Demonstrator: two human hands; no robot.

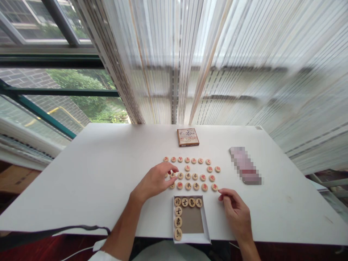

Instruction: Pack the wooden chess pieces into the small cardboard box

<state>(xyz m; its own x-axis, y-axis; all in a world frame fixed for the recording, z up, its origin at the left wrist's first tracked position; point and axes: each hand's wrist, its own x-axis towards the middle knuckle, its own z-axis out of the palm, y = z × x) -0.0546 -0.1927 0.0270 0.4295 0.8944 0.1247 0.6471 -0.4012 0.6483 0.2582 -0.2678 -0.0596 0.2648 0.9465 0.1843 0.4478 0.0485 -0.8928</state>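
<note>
Several round wooden chess pieces [194, 176] with red and black characters lie in rows on the white table [89, 174]. My left hand [157, 180] reaches over the left end of the rows, its fingertips pinched on one piece there. My right hand [236, 211] rests on the table beside the rightmost piece of the front row, fingers curled, nothing visible in them. Between my hands sits a shallow white box tray [206, 226] with several pieces lined along its far and left inner sides.
A square printed box lid [187, 137] lies beyond the pieces. A blurred-out flat object [245, 165] lies to the right. Striped curtains [217, 61] hang behind the table, a window [54, 83] at the left. A dark strap [54, 232] crosses the near left edge.
</note>
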